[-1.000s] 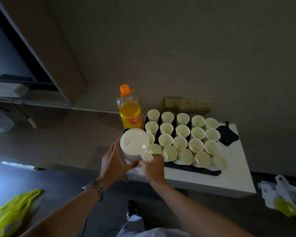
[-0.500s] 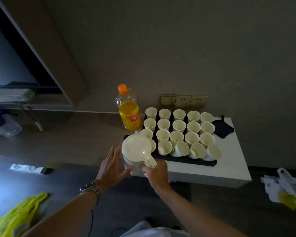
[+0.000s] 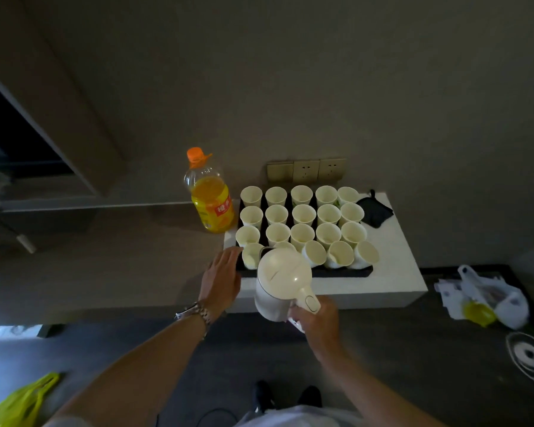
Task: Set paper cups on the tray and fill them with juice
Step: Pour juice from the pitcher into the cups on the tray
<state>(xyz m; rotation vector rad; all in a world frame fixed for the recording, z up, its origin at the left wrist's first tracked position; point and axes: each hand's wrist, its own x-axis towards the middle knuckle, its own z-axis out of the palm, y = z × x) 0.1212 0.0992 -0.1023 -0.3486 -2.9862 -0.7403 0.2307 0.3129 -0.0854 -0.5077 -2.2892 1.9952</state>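
My left hand (image 3: 221, 274) has released the white kettle (image 3: 282, 283) and now rests open at the tray's (image 3: 346, 270) front-left corner. My right hand (image 3: 316, 318) has drawn the kettle right, along the front edge.

White paper cups (image 3: 302, 215) in rows of 5 on black tray (image 3: 346, 271), nearest row tilted; capped juice bottle (image 3: 209, 192) upright left of tray; white lidded jug (image 3: 282, 283) raised over near edge.
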